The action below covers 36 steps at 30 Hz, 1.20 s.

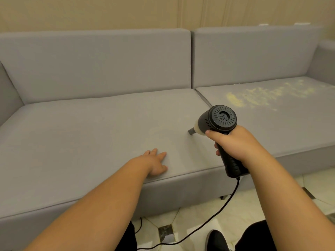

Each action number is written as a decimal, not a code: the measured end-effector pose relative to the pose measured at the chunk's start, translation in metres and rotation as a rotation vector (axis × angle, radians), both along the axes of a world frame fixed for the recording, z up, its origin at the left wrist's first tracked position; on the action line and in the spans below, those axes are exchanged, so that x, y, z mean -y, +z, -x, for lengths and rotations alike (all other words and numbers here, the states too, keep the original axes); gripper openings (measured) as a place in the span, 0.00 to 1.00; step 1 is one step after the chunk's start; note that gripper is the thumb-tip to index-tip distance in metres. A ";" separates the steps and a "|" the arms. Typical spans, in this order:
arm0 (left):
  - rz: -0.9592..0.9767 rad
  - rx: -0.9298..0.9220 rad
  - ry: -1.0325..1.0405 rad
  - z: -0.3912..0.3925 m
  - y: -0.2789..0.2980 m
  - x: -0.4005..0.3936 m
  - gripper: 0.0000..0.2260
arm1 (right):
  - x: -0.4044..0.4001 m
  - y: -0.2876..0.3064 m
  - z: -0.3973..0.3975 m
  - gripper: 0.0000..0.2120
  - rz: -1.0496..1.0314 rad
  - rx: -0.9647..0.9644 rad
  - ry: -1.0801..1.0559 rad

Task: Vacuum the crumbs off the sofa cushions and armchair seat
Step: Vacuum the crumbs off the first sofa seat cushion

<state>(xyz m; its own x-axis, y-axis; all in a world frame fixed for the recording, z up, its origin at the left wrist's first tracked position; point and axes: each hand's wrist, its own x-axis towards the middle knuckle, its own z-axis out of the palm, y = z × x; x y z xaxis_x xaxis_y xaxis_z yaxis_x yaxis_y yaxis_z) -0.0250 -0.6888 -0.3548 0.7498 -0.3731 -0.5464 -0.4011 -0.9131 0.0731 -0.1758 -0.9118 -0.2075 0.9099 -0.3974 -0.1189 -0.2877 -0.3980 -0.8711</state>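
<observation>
A grey sofa fills the view, with a left seat cushion [81, 134] and a right seat cushion [290, 124]. My right hand [233, 142] grips the handle of a black handheld vacuum [220, 120], whose grey nozzle touches the left cushion near its right end. A faint yellowish smear of crumbs [159, 134] lies left of the nozzle. My left hand [156, 163] rests flat on the left cushion near its front edge, fingers spread. A thick patch of yellow crumbs [262, 96] covers the back of the right cushion.
The vacuum's black cord [213, 220] hangs from the handle down to the pale tiled floor [195, 220] and runs left. My black shoe [215, 240] stands on the floor below. Sofa armrests [324, 58] close both ends; a beige wall rises behind.
</observation>
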 end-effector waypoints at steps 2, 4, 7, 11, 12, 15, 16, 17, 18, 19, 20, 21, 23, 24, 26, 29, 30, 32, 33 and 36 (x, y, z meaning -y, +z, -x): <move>-0.005 0.000 0.006 0.000 0.001 -0.003 0.34 | -0.002 0.001 0.000 0.07 -0.014 -0.001 0.013; -0.012 -0.001 0.013 0.000 0.001 -0.007 0.34 | -0.003 0.001 -0.001 0.07 -0.036 -0.004 0.021; -0.024 0.016 0.010 0.000 0.003 -0.011 0.34 | -0.006 0.000 -0.003 0.08 -0.038 -0.005 0.034; -0.018 0.036 0.020 0.000 0.006 -0.019 0.34 | -0.009 -0.001 -0.005 0.08 -0.032 -0.001 0.041; -0.014 0.037 0.032 0.000 0.006 -0.024 0.34 | -0.012 -0.002 -0.006 0.08 -0.033 0.000 0.046; -0.012 0.055 0.096 -0.003 0.007 -0.046 0.35 | -0.024 -0.001 -0.012 0.08 -0.031 -0.003 0.097; -0.016 0.060 0.121 -0.005 0.007 -0.054 0.36 | -0.030 0.000 -0.013 0.08 -0.021 -0.011 0.125; -0.021 0.063 0.149 -0.006 0.007 -0.064 0.36 | -0.036 0.002 -0.014 0.08 -0.009 -0.023 0.159; -0.029 0.067 0.177 -0.008 0.007 -0.075 0.37 | -0.044 0.003 -0.016 0.08 0.003 -0.034 0.200; -0.036 0.069 0.201 -0.009 0.006 -0.084 0.37 | -0.051 0.004 -0.016 0.07 0.018 -0.044 0.242; -0.041 0.068 0.224 -0.011 0.005 -0.093 0.38 | -0.058 0.006 -0.017 0.08 0.034 -0.054 0.284; -0.047 0.062 0.245 -0.012 0.004 -0.100 0.39 | -0.064 0.008 -0.016 0.08 0.048 -0.064 0.320; -0.052 0.044 0.285 -0.012 0.005 -0.111 0.39 | -0.076 0.011 -0.015 0.08 0.062 -0.077 0.381; -0.053 0.037 0.299 -0.012 0.006 -0.115 0.39 | -0.080 0.014 -0.015 0.08 0.069 -0.083 0.406; -0.056 0.025 0.314 -0.010 0.008 -0.120 0.40 | -0.088 0.018 -0.013 0.07 0.083 -0.092 0.447; -0.065 0.012 0.316 -0.009 0.008 -0.126 0.40 | -0.092 0.024 -0.009 0.08 0.099 -0.098 0.460; -0.068 0.005 0.312 -0.009 0.008 -0.126 0.39 | -0.091 0.027 -0.008 0.08 0.109 -0.100 0.453; -0.073 -0.012 0.291 -0.008 0.009 -0.125 0.38 | -0.086 0.032 -0.005 0.08 0.126 -0.110 0.441; -0.074 -0.021 0.279 -0.008 0.009 -0.123 0.38 | -0.082 0.036 -0.003 0.09 0.128 -0.119 0.441; -0.085 -0.045 0.255 -0.008 0.010 -0.117 0.37 | -0.071 0.046 0.004 0.08 0.107 -0.155 0.472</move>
<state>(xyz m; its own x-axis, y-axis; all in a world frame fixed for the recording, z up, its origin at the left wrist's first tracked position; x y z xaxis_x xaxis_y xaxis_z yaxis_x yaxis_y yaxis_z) -0.0172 -0.5721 -0.3452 0.7880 -0.1266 -0.6025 -0.1558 -0.9878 0.0039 -0.1801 -0.8411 -0.1620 0.9681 0.0356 -0.2482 -0.1778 -0.6007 -0.7795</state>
